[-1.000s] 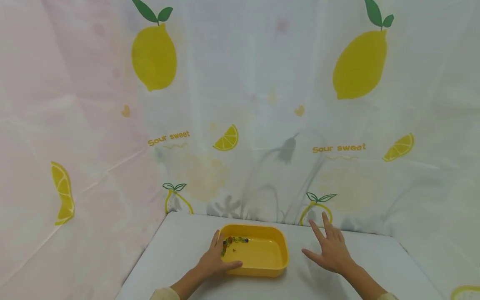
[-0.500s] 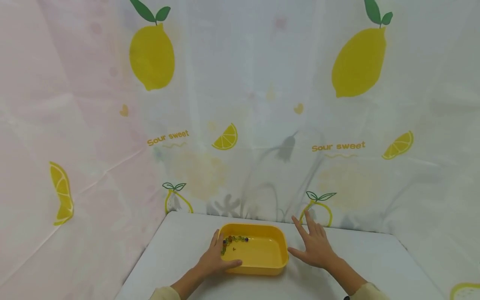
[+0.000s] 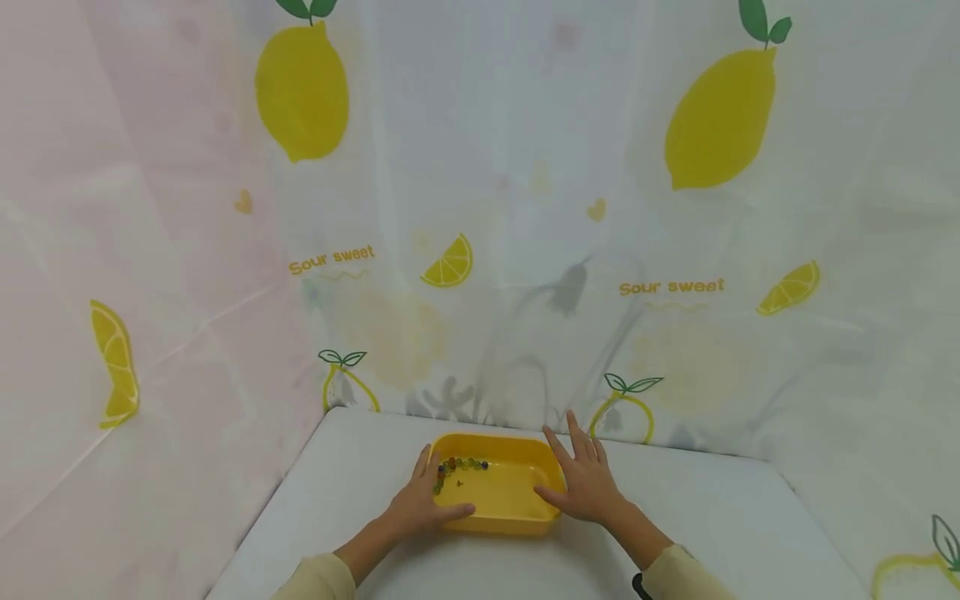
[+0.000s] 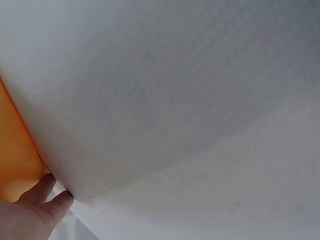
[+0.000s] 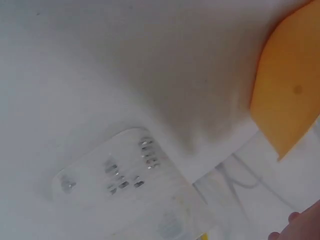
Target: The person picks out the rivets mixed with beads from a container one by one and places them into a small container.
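Note:
A shallow yellow tray [image 3: 498,527] stands on the table with several glass marbles [image 3: 468,463] along its back and left inside walls, mostly greenish, some amber or dark blue. My left hand [image 3: 417,500] lies along the tray's left end, thumb on the front rim and fingers beside the outer wall. In the left wrist view, two fingertips of the left hand [image 4: 45,202] reach down by the tray's wall [image 4: 17,145]. My right hand [image 3: 588,483] hovers at the right end, fingers spread and thumb over the rim. Whether it touches the tray, I cannot tell.
The white tabletop [image 3: 697,508] meets a pale, lemon-printed sheet [image 3: 510,333] behind the tray. A tiny dark speck [image 3: 460,483] shows on the tray's floor. In the right wrist view, a translucent patch with dark marks [image 5: 125,185] is too unclear to identify.
My right hand has moved left from beside the tray to its right end. The left hand keeps its place on the tray, while the head view has shifted slightly.

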Tool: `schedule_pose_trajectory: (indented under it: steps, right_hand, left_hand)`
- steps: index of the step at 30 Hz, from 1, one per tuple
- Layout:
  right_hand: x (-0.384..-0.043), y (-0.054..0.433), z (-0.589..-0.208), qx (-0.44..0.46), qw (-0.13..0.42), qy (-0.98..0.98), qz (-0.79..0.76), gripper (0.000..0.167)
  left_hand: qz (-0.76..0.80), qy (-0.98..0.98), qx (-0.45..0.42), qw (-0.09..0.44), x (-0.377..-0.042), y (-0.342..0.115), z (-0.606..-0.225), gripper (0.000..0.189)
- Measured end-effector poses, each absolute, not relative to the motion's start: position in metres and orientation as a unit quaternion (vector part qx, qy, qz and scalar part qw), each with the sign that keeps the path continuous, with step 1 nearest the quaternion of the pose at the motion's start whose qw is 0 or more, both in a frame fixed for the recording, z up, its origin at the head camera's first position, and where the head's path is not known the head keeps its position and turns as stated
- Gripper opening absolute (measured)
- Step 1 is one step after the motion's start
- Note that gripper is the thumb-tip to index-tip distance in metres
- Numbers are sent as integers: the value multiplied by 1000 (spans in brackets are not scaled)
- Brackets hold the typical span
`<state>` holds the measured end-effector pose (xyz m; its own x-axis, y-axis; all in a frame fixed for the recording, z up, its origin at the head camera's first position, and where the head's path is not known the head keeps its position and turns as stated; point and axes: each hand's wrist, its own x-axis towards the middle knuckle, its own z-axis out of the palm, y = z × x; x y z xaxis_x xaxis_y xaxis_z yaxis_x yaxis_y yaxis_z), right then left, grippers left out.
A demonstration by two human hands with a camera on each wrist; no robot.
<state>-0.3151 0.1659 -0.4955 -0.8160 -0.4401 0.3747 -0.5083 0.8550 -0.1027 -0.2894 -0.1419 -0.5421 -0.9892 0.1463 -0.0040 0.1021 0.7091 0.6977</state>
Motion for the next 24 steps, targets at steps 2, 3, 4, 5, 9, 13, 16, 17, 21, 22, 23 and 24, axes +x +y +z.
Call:
schedule_pose_trajectory:
  steps: [2,3,4,5,9,13,16,17,21,22,23,24]
  right_hand:
    - [-317,156,-495,255,168,-946,110,90]
    - [-318,152,-495,258,162,-945,119,89]
    - [-318,148,-496,261,154,-945,123,88]
    - [-317,144,-496,263,144,-946,125,88]
    - [-316,134,-503,263,111,-949,137,86]
    - [-318,124,-507,271,95,-947,143,86]
    - [-321,115,-507,284,97,-943,142,87]
    - [-322,112,-508,287,99,-942,140,87]
    - [-325,99,-509,297,120,-940,120,86]
    - [-325,96,-510,299,124,-939,115,86]
    - [-325,93,-511,301,124,-939,110,86]
    - [-325,91,-513,302,123,-939,107,87]
  left_hand:
    - [374,925,65,32,-290,-143,-542,123]
    - [374,924,65,33,-290,-143,-542,123]
    - [375,924,65,33,-290,-143,-543,123]
    - [375,924,66,32,-290,-143,-544,122]
    - [380,922,73,33,-288,-139,-546,121]
    - [380,921,75,33,-288,-137,-546,120]
    - [374,924,71,28,-289,-138,-544,119]
    - [373,925,69,27,-289,-139,-543,119]
    - [382,921,69,22,-289,-140,-539,120]
    - [384,920,71,23,-289,-140,-539,120]
    - [384,920,73,23,-289,-141,-539,120]
    - [384,920,74,23,-289,-141,-540,121]
